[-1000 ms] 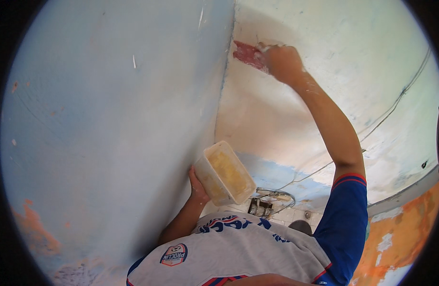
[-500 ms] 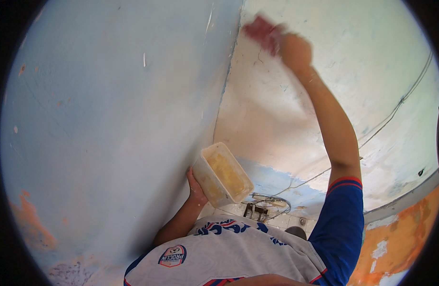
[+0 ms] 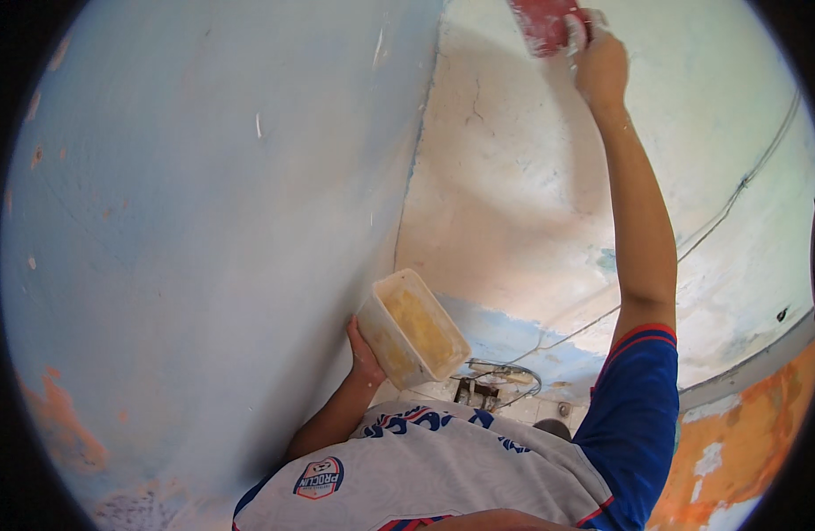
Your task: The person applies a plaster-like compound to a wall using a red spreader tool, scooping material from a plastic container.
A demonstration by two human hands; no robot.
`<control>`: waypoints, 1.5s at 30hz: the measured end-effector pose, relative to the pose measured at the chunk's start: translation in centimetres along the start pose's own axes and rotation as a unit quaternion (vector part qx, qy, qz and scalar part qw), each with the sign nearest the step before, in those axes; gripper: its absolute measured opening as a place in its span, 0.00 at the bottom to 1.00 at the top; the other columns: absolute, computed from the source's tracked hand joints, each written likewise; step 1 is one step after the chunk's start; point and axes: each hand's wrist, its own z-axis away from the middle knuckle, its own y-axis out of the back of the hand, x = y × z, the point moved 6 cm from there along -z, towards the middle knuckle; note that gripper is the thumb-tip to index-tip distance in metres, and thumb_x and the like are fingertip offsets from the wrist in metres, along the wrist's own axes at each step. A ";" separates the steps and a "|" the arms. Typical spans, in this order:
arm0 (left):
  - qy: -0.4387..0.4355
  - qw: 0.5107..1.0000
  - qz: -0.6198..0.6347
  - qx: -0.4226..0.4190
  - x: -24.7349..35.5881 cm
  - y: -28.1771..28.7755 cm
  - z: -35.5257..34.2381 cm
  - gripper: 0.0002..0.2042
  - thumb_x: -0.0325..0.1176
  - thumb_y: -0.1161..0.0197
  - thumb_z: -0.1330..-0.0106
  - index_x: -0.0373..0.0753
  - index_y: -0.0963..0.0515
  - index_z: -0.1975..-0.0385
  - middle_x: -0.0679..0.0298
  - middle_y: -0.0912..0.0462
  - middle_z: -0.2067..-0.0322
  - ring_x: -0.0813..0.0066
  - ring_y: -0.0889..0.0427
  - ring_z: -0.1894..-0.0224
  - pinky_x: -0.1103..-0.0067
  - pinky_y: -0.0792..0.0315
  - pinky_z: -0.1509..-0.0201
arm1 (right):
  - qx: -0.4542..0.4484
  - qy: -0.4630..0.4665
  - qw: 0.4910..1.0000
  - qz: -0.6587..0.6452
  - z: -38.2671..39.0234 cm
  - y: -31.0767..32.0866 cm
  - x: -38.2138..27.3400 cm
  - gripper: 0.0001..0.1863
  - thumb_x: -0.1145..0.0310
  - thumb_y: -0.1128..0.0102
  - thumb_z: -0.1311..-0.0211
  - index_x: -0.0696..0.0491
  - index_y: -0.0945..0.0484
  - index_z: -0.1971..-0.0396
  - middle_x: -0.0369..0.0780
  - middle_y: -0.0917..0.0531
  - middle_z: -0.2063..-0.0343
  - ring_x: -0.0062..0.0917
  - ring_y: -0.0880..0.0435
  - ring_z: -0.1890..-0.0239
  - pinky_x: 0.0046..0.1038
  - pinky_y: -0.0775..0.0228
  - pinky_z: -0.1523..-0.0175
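High on the right-hand wall (image 3: 513, 203), my right hand (image 3: 598, 66) grips a flat red putty spreader (image 3: 542, 25) smeared with white. The spreader's far part is cut off by the upper edge of the view. White paste also coats some of my fingers. Low in the middle, my left hand (image 3: 365, 354) supports a pale rectangular plastic tub (image 3: 400, 350) from its left side and below. The tub is tilted so its inside shows, with yellowish residue on the bottom. Most of my left fingers are hidden behind it.
A blue-painted wall (image 3: 204, 221) rises close on the left and meets the pale wall at a corner. A thin cable (image 3: 708, 232) runs down the right wall. Coiled cord and a metal object (image 3: 475, 393) lie on the tiled floor below. Orange patchy wall (image 3: 744, 447) shows lower right.
My right hand has moved up and to the right with the spreader, away from the corner. The tub and my left hand have hardly moved.
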 end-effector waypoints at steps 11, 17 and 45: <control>0.018 0.999 0.019 -0.029 -0.2 -0.3 0.1 0.41 0.69 0.71 0.29 0.45 0.36 0.27 0.56 0.28 0.33 0.52 0.27 0.32 0.54 0.30 0.30 | 0.042 -0.057 0.995 -0.066 1.6 1.0 1.2 0.14 0.62 0.38 0.36 0.53 0.18 0.56 0.48 0.13 0.70 0.46 0.13 0.65 0.46 0.22 0.62; 0.018 0.999 0.016 -0.033 -0.6 -0.2 0.0 0.41 0.69 0.71 0.29 0.46 0.36 0.27 0.56 0.28 0.33 0.52 0.26 0.32 0.54 0.30 0.30 | -0.249 0.148 0.942 0.171 10.4 -9.9 -0.1 0.11 0.67 0.40 0.38 0.49 0.16 0.56 0.46 0.12 0.63 0.44 0.12 0.59 0.42 0.20 0.58; -0.007 1.000 -0.001 -0.020 0.0 0.2 0.5 0.41 0.69 0.70 0.29 0.45 0.35 0.28 0.56 0.27 0.34 0.52 0.26 0.33 0.55 0.29 0.30 | 0.023 -0.054 0.997 -0.044 2.3 -1.4 -0.6 0.10 0.64 0.43 0.28 0.53 0.18 0.56 0.45 0.12 0.68 0.46 0.13 0.66 0.44 0.21 0.61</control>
